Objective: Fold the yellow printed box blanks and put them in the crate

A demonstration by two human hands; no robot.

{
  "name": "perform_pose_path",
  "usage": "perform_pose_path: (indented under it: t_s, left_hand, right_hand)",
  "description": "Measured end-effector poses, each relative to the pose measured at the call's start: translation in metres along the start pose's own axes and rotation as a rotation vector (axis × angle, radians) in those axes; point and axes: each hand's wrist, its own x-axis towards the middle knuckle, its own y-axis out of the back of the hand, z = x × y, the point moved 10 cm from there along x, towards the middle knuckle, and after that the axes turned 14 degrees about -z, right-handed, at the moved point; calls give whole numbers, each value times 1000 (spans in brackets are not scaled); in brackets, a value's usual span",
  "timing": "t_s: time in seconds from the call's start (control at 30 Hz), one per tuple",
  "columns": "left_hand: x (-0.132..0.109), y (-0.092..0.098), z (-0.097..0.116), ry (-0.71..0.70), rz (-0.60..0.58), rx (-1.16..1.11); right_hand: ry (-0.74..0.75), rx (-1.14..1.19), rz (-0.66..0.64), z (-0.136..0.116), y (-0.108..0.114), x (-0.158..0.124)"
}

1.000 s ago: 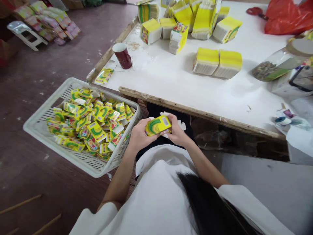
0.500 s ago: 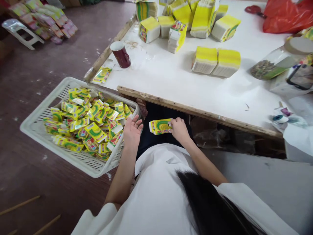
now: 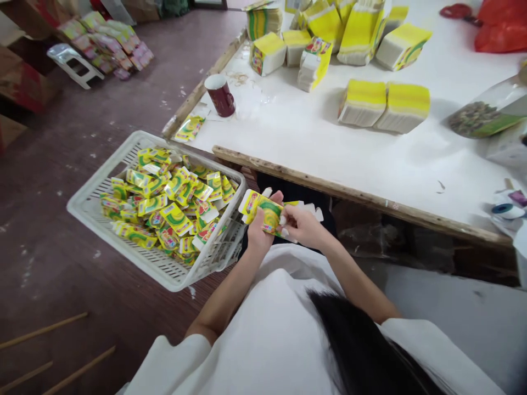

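Over my lap, a small yellow and green printed carton is held between both hands. My left hand grips it from below and the side, thumb on the printed face. The fingers of my right hand pinch its right end; white bits show at those fingertips, too small to name. Behind the right hand more yellow and white card peeks out, partly hidden. Close by on the left stands a pale plastic basket, heaped with similar small yellow cartons.
A white table with a wooden edge lies ahead. On it are stacks of flat yellow cartons, a maroon mug, a clear jar and a red plastic bag. A white stool and pastel packets stand on the floor.
My left hand has moved right from beside the basket and closed on the carton. My right hand still grips its right end. The view has shifted slightly left.
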Motion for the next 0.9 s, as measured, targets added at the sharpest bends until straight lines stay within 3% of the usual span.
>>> perform_pose_path:
  t_s: [0.13, 0.27, 0.4, 0.53, 0.67, 0.8, 0.9]
  left_hand:
    - [4, -6, 23, -87, 133, -2]
    - [4, 2, 34, -151, 232, 75]
    - [2, 4, 19, -135, 175, 91]
    - [-6, -3, 9, -157, 100, 146]
    - [-4, -15, 9, -136, 10, 147]
    - [2, -2, 20, -160, 136, 55]
    - [3, 11, 26, -196, 197, 51]
  right_hand:
    - [77, 244, -8, -16, -20, 0]
    - [47, 247, 47, -13, -23, 1]
    - [11, 289, 149, -2, -11, -1]
    - [18, 79, 290, -10, 6, -11]
    - [54, 110, 227, -16, -1, -9]
    - [71, 244, 80, -14, -22, 2]
    - [56, 248, 40, -8, -31, 6]
